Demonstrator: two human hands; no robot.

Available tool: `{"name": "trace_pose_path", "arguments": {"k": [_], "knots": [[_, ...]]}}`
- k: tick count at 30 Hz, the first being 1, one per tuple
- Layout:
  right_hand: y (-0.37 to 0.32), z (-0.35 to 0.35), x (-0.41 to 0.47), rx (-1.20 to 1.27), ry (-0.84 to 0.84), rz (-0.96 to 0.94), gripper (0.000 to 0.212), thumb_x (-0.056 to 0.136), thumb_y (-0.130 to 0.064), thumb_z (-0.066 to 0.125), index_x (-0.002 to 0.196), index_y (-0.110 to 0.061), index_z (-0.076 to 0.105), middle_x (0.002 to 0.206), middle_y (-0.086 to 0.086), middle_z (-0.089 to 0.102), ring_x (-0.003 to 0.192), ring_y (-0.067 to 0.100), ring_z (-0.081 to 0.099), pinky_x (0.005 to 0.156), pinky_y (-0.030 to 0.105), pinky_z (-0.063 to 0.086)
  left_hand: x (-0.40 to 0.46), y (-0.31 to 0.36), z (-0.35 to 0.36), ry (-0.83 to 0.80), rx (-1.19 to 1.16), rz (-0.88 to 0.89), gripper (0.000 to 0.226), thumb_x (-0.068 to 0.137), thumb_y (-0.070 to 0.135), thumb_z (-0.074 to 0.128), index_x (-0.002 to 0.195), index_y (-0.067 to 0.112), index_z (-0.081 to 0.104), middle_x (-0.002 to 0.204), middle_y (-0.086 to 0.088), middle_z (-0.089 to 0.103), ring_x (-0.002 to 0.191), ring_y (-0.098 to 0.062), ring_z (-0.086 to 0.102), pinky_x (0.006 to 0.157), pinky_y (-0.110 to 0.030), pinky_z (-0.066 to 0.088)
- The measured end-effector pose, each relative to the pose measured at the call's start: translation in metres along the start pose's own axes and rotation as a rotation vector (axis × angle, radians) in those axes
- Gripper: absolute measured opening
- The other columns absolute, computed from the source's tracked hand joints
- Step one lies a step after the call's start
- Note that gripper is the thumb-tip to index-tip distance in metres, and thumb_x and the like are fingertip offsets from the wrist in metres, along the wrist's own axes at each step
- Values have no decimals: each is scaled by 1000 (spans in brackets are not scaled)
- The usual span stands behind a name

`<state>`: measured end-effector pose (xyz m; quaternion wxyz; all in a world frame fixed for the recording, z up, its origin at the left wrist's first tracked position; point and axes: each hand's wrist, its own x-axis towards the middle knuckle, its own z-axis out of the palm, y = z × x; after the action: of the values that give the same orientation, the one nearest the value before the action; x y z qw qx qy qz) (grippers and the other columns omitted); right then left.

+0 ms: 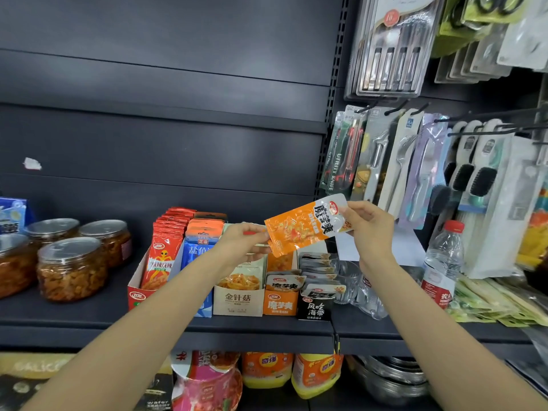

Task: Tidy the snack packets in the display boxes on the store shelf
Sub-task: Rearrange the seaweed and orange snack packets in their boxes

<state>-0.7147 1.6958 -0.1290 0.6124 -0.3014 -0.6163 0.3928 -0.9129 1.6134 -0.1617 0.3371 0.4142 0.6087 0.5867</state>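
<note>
Midway, by the look of it. Nearest, in the orange display box (280,304), packets lying slumped and flat, yet to be stood up; black box (315,307) beside it likewise untidy. Above them, held clear of the shelf, 1 orange snack packet (307,225), glossy, tilted, pinched at its lower end by the left hand (243,241), at its white top by the right hand (369,225). Behind, red packets (166,247) upright, seemingly sorted.

5 display boxes (239,301), 4 jars (71,268), 1 water bottle (442,262), 1 orange packet (305,225) held up, 2 hands (241,240)
</note>
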Motion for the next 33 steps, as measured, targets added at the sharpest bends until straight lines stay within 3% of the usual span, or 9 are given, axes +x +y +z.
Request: {"name": "trace_pose_path", "arguments": {"k": [8, 12, 17, 21, 24, 29, 33], "knots": [[6, 1, -7, 28, 10, 75, 15, 87, -11, 65, 76, -20, 67, 74, -4, 67, 70, 11, 61, 73, 29, 53, -3, -1, -8, 154, -191, 56, 6, 88, 8, 64, 92, 11, 62, 87, -9, 70, 71, -12, 69, 67, -21, 55], [11, 9, -3, 27, -34, 93, 11, 87, -10, 65, 80, -18, 68, 75, -5, 68, 69, 8, 63, 67, 27, 55, 4, 3, -11, 256, -164, 123, 5, 89, 8, 63, 91, 13, 64, 87, -7, 71, 75, -15, 70, 69, -25, 56], [25, 35, 17, 21, -83, 61, 14, 91, -9, 58, 83, -17, 66, 73, -8, 68, 61, 0, 62, 55, 19, 53, 27, 3, -17, 359, 51, 291, 8, 90, 10, 61, 93, 15, 65, 85, -1, 70, 76, -14, 68, 69, -25, 56], [37, 61, 43, -54, -125, 70, 23, 91, -6, 55, 74, -19, 62, 73, -4, 66, 72, 15, 62, 73, 40, 53, 47, 3, -30, 373, 154, 301, 8, 90, 10, 61, 92, 15, 67, 83, -3, 71, 71, -16, 69, 66, -28, 56], [40, 78, 59, -122, -179, 105, 24, 89, -7, 56, 71, -22, 61, 75, 1, 67, 78, 26, 65, 75, 50, 55, 53, 4, -43, 421, 171, 249, 8, 89, 10, 62, 93, 13, 69, 82, -4, 72, 68, -18, 69, 64, -31, 56], [32, 105, 62, -242, -303, 157, 16, 89, -12, 61, 79, -25, 60, 80, -5, 67, 80, 14, 67, 72, 37, 57, 42, 16, -67, 517, 153, 88, 11, 87, 5, 64, 83, 15, 68, 80, -8, 71, 66, -21, 66, 66, -31, 56], [16, 130, 50, -333, -439, 143, 4, 88, -12, 61, 86, -15, 64, 74, -15, 61, 71, 0, 60, 61, 8, 45, 21, 25, -90, 659, 217, -38, 6, 86, 5, 65, 87, 10, 68, 74, -1, 66, 60, -9, 61, 57, -15, 52]]}}
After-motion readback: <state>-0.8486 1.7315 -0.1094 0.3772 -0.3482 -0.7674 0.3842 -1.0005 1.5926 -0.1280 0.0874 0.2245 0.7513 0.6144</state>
